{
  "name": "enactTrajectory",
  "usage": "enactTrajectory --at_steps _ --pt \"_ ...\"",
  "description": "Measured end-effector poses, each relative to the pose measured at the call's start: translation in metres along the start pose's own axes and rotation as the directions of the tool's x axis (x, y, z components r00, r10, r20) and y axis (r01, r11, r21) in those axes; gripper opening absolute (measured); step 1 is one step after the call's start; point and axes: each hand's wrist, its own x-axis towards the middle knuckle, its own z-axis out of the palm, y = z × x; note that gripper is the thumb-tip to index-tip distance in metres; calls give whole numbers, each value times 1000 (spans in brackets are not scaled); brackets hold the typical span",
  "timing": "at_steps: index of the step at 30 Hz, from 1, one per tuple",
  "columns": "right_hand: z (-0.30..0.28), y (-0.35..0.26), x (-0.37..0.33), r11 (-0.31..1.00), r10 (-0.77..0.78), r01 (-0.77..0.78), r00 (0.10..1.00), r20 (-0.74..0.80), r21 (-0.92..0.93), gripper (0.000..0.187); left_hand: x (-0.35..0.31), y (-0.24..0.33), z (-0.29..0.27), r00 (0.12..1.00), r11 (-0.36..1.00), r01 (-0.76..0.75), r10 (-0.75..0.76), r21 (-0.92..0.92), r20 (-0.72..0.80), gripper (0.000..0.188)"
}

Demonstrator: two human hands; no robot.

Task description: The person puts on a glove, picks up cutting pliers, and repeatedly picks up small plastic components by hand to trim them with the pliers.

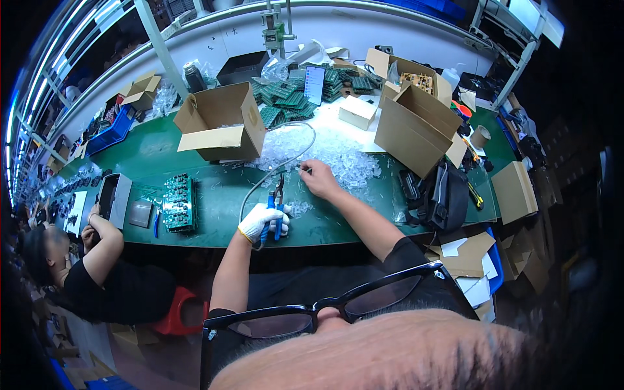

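My left hand (265, 221), in a white glove, is wrapped round the blue handles of a pair of cutting pliers (279, 194), whose dark jaws point away from me. A grey cable (265, 177) curves from beside this hand over the pile behind it. My bare right hand (320, 179) is just right of the jaws, thumb and fingers pinched together. A small dark piece seems to be at its fingertips, too small to name. Beyond both hands spreads a pile of small clear plastic pieces (348, 166), with several loose ones (299, 208) near the pliers.
Open cardboard boxes (211, 143) (416, 133) flank the pile. Green circuit boards (286, 97) and a lit phone (314, 85) lie behind it. A board stack (179, 203) stands left, a black bag (447, 198) right. A co-worker (97, 273) sits at the left.
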Motion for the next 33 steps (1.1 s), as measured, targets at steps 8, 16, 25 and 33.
enactTrajectory --at_steps 8,16,25,33 --pt "-34 -15 -41 26 360 -615 742 566 788 8 -27 41 42 908 312 75 371 947 -194 51" --pt "-31 -16 -70 -218 265 -599 724 637 771 22 -33 26 48 928 370 46 328 928 -177 60" --pt "-25 -9 -78 -254 236 -586 734 637 770 16 -35 21 56 910 396 23 372 918 -183 53" --pt "-30 -29 -74 -189 226 -565 771 595 803 9 -39 17 61 895 373 37 401 927 -196 47"
